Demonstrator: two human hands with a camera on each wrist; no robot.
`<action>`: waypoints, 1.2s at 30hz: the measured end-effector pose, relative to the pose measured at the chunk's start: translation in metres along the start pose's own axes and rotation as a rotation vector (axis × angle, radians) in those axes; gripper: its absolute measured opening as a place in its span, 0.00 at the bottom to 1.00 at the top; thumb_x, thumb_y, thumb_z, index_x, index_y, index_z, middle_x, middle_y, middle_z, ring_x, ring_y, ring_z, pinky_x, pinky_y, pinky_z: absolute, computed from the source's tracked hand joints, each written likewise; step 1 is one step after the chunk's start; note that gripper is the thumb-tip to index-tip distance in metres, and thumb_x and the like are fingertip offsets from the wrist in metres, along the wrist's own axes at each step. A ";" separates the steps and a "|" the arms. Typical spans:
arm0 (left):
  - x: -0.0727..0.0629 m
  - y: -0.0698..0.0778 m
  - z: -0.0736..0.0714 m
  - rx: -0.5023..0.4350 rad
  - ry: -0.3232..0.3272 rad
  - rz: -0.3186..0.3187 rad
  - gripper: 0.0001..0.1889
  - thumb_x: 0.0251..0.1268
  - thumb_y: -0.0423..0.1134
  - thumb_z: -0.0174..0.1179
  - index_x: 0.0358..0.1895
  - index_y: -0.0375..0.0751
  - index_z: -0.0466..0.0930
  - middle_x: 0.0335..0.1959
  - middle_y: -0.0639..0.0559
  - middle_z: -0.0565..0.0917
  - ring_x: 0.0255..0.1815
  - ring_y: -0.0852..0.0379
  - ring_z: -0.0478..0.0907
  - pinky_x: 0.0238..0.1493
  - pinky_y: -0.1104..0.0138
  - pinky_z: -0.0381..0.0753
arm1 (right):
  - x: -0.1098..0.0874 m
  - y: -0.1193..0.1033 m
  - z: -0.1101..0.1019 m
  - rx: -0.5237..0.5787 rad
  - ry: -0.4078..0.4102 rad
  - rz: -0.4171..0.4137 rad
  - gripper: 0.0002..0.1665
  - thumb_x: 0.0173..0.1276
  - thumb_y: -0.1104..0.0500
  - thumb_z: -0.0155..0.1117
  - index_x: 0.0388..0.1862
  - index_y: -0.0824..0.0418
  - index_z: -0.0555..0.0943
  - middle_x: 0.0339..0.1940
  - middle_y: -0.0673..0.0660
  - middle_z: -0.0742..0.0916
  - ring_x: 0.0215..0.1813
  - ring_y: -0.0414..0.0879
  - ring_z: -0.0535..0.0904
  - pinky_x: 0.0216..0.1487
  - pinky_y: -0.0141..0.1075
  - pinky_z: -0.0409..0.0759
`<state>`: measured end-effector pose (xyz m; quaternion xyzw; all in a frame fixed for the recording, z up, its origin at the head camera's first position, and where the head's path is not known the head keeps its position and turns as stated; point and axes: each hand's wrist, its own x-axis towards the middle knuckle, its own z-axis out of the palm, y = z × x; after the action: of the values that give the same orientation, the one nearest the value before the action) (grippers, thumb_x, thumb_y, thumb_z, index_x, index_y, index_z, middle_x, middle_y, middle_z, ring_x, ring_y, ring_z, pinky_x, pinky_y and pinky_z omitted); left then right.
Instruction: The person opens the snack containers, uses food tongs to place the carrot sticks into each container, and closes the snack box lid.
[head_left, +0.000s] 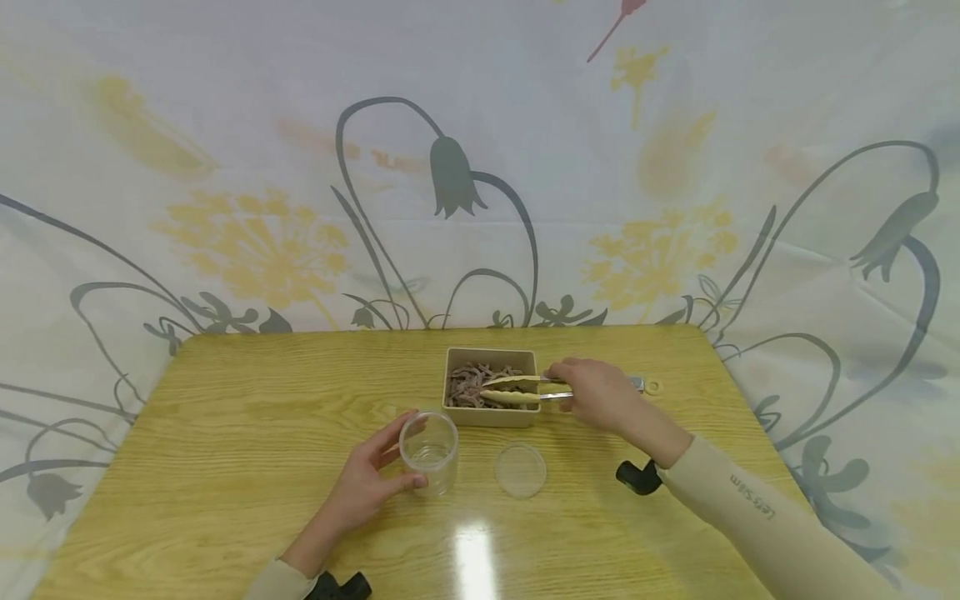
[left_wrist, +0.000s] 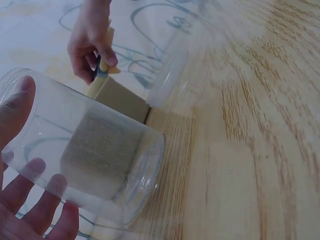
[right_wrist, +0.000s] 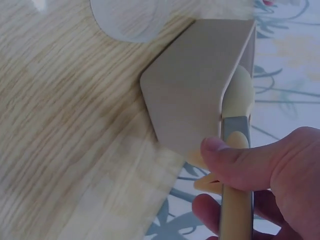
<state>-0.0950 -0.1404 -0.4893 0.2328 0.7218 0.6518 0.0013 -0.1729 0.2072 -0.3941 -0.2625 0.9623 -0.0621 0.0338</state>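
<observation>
A: what's closest to the camera?
B: pale left sleeve [head_left: 273, 579], chopped off by the bottom edge, black wrist gadget [head_left: 341, 586] beside it. then the left hand [head_left: 365, 486], thumb and fingers wrapped round a clear jar [head_left: 431, 454]. can't tell if its base touches the counter [head_left: 262, 400].
A: and past that?
B: clear round lid [head_left: 521, 471] lying flat on the counter, super easy to miss, it's nearly the wood's colour. further out, the right hand [head_left: 602, 396] is gripping tongs [head_left: 517, 397]. it covers the middle of them, so only the ring end and the cream tips show.
A: tips in the box?
B: yep, inside the beige box [head_left: 491, 419], down at some brownish strips [head_left: 467, 385]. can't make out if they've pinched any. the right wrist view just gets the box's outside.
A: behind it all?
B: flower-print backdrop [head_left: 450, 50], cut off up top.
</observation>
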 end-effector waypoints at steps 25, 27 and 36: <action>0.002 0.000 0.002 0.005 0.006 -0.014 0.43 0.51 0.26 0.74 0.73 0.36 0.65 0.67 0.36 0.73 0.67 0.37 0.70 0.63 0.50 0.73 | -0.007 0.015 0.008 0.158 0.034 0.011 0.31 0.61 0.58 0.76 0.63 0.62 0.79 0.52 0.58 0.86 0.41 0.48 0.83 0.35 0.41 0.83; 0.002 0.000 0.003 0.008 0.007 -0.015 0.43 0.51 0.27 0.74 0.73 0.36 0.66 0.67 0.35 0.73 0.67 0.36 0.69 0.64 0.50 0.74 | -0.008 0.014 0.006 0.125 0.039 0.003 0.34 0.60 0.57 0.77 0.65 0.61 0.78 0.54 0.58 0.85 0.42 0.50 0.83 0.34 0.42 0.83; 0.001 -0.001 0.002 0.012 0.011 -0.025 0.42 0.51 0.27 0.74 0.72 0.38 0.67 0.68 0.37 0.73 0.67 0.41 0.70 0.64 0.50 0.74 | -0.004 0.008 0.008 0.079 0.064 -0.032 0.34 0.61 0.58 0.76 0.66 0.61 0.78 0.58 0.60 0.84 0.48 0.54 0.84 0.37 0.45 0.85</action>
<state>-0.0951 -0.1379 -0.4899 0.2203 0.7285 0.6487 0.0044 -0.1726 0.2155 -0.4032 -0.2740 0.9554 -0.1091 0.0125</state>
